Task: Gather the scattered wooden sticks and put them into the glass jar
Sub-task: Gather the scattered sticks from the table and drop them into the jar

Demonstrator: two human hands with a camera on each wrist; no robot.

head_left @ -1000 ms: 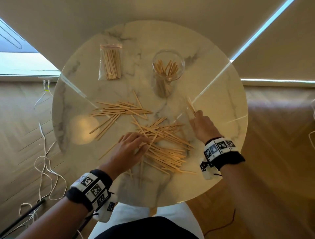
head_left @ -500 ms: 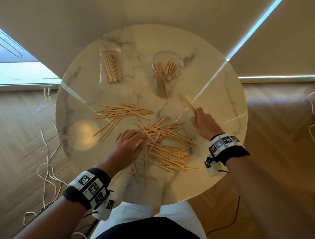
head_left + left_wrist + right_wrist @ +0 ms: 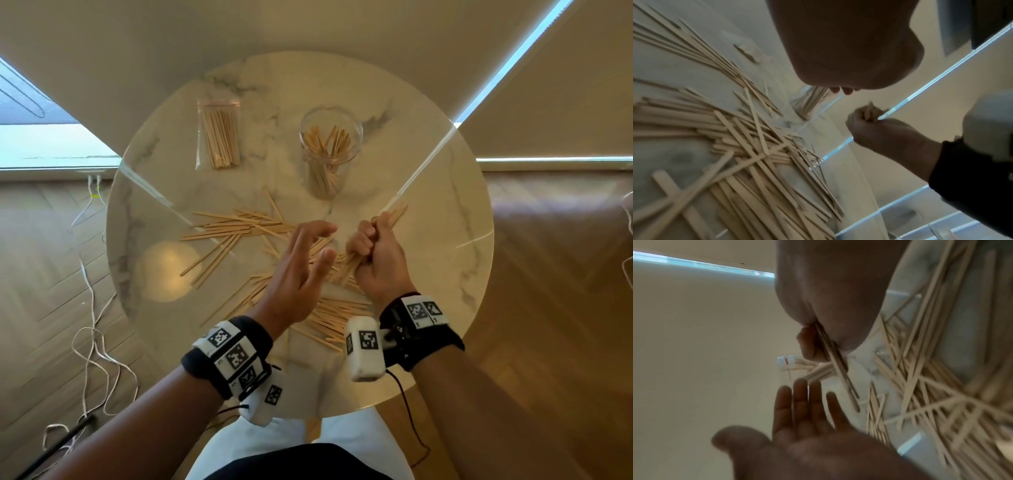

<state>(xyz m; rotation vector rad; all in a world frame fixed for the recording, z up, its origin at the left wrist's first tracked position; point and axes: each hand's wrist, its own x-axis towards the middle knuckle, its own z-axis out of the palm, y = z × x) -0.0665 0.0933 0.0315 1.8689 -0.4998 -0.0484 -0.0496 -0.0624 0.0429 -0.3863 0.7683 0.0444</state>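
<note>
Many wooden sticks (image 3: 236, 226) lie scattered across the round marble table (image 3: 445, 246), with a dense pile (image 3: 748, 162) under my hands. The glass jar (image 3: 329, 150) stands upright at the back centre with several sticks inside. My right hand (image 3: 371, 253) is raised above the pile and grips a bundle of sticks (image 3: 836, 368) in its fist; their ends poke out past the thumb (image 3: 395, 214). My left hand (image 3: 308, 260) hovers beside it, palm turned toward the right hand, fingers (image 3: 801, 400) straight and empty.
A clear plastic bag of sticks (image 3: 219, 137) lies flat at the back left of the table. White cables (image 3: 92, 329) trail over the wooden floor on the left. My white-trousered lap (image 3: 308, 442) is at the table's near edge.
My left hand lifted off the pile and opened with its palm sideways. My right hand rose and moved left toward it, still gripping its bundle of sticks.
</note>
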